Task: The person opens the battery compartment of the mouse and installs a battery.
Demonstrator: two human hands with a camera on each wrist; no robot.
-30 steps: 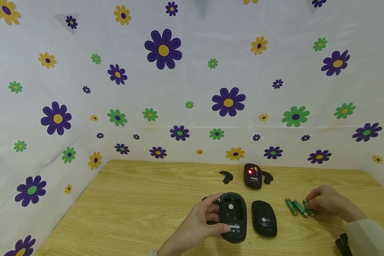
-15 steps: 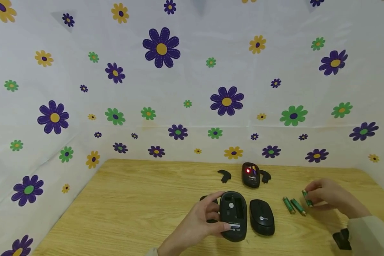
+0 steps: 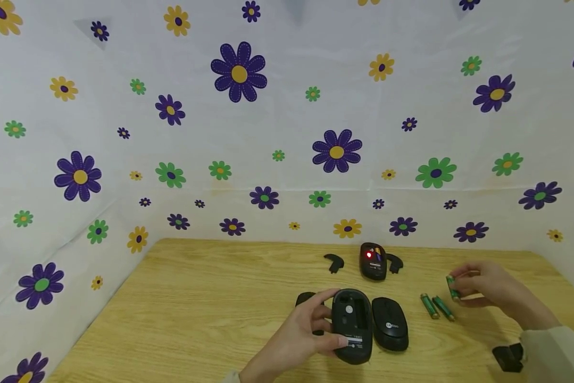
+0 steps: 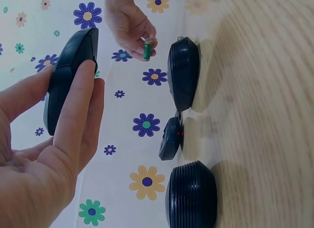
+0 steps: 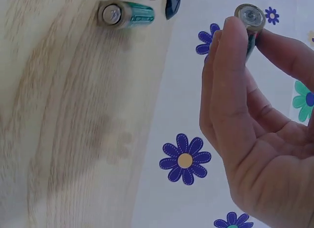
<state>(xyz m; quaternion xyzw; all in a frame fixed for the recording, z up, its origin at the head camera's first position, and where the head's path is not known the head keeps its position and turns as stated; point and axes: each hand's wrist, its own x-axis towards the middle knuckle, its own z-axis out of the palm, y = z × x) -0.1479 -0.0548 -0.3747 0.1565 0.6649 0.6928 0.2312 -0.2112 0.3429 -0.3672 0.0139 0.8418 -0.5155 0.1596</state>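
My left hand grips a black computer mouse by its sides, thumb on the label. Its underside faces the head camera, and the long battery slot lies uncovered with no battery in it. In the left wrist view the same mouse is held up on edge between thumb and fingers. Over the right of the table, my right hand pinches a green battery between thumb and fingertips; one flat metal end of this battery shows in the right wrist view. Two more green batteries lie side by side just left of that hand.
A black mouse sits upright beside the held one. Farther back, an overturned mouse glows red, with curved black covers either side. Another dark object is partly hidden behind my left hand. A black piece lies by the right sleeve.
The right hand has picked up one battery from beside the other two and raised it off the table, moving slightly away from me. The left hand keeps its hold on the mouse, nearly still.
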